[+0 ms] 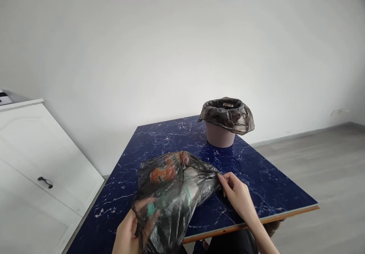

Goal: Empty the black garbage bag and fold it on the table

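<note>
A thin, see-through black plastic bag (171, 193) full of rubbish lies on the near part of the blue marble-patterned table (265, 178); orange and green packaging shows through it. My left hand (127, 235) grips the bag's near lower side. My right hand (236, 195) pinches a gathered bit of the bag at its right edge, fingers closed on the plastic. Farther back on the table stands a small pinkish-grey bin (221, 134) lined with another dark bag (228, 115) folded over its rim.
A white cabinet (34, 159) with a dark handle (45, 181) stands to the left of the table. A plain white wall runs behind. Grey wood floor (327, 170) lies to the right. The table's wooden front edge (256, 221) is close to me.
</note>
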The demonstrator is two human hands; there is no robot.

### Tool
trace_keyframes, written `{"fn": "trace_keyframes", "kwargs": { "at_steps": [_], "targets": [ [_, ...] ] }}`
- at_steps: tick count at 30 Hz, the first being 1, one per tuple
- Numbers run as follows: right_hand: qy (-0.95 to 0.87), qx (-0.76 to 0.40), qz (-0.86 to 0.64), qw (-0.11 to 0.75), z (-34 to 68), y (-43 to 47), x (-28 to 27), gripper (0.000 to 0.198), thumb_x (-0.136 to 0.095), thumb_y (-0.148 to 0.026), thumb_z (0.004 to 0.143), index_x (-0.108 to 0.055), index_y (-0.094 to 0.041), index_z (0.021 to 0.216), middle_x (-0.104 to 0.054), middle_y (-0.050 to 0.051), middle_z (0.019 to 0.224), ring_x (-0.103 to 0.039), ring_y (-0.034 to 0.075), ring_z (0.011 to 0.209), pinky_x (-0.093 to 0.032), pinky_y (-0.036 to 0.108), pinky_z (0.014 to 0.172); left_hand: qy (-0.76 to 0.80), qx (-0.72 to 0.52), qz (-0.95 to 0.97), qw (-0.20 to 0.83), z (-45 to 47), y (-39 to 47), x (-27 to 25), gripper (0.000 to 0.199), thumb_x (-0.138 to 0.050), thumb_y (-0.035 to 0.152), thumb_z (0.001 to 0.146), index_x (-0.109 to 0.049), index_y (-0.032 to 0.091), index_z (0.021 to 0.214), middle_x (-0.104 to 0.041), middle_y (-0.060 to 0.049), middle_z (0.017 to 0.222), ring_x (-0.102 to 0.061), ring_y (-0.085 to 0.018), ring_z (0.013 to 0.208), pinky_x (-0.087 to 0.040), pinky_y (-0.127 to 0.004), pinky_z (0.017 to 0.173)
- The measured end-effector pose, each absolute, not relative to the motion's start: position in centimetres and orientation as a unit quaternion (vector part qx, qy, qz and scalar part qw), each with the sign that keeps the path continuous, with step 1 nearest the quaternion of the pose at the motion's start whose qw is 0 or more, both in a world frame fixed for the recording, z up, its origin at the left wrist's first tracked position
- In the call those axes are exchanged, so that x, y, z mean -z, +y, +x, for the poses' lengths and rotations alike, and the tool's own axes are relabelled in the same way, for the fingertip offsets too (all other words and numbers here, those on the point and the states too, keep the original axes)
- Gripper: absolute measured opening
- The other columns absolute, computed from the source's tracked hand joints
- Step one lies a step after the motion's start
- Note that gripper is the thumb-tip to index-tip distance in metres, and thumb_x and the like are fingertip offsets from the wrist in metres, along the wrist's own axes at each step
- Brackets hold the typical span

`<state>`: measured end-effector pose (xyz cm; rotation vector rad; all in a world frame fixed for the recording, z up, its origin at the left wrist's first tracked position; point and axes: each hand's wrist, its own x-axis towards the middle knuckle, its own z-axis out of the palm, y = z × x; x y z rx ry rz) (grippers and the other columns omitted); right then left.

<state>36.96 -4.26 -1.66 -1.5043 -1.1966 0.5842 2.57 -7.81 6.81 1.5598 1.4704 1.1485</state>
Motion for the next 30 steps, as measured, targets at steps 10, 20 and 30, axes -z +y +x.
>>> {"fn": "trace_keyframes", "kwargs": {
  "at_steps": [10,20,30],
  "targets": [
    [-0.508,-0.234,-0.631,0.538,36.9,-4.3,1.6,0.05,-0.051,-0.07,0.099,-0.055,-0.026,0.076,-0.055,-0.004,0.054,-0.054,0.019,0.052,-0.04,0.029,0.059,0.591,-0.392,0.633,0.312,2.3,-7.9,-6.1,0.062,-0.064,0.075,0.088,-0.078,0.025,0.122,-0.08,-0.013,0.121,-0.076,-0.038,0.115,-0.066,-0.043,0.092],
    [-0.524,-0.226,-0.626,0.531,37.0,-4.1,1.8,0.05,-0.05,-0.07,0.1,-0.054,-0.025,0.077,-0.053,-0.004,0.058,-0.052,0.017,0.056,-0.038,0.028,0.06,0.546,-0.309,0.734,0.26,4.8,-6.9,-2.6,0.049,-0.078,0.061,0.074,-0.082,0.029,0.111,-0.081,-0.009,0.088,-0.08,-0.033,0.087,-0.066,-0.045,0.085],
    [-0.534,-0.202,-0.623,0.535,36.9,-4.1,1.7,0.054,-0.046,-0.073,0.099,-0.055,-0.025,0.077,-0.054,-0.002,0.06,-0.051,0.017,0.056,-0.04,0.027,0.057,0.568,-0.247,0.736,0.272,4.5,-7.1,-3.1,0.053,-0.083,0.044,0.069,-0.081,0.036,0.121,-0.084,-0.01,0.099,-0.076,-0.043,0.112,-0.062,-0.051,0.096]
  ]
}}
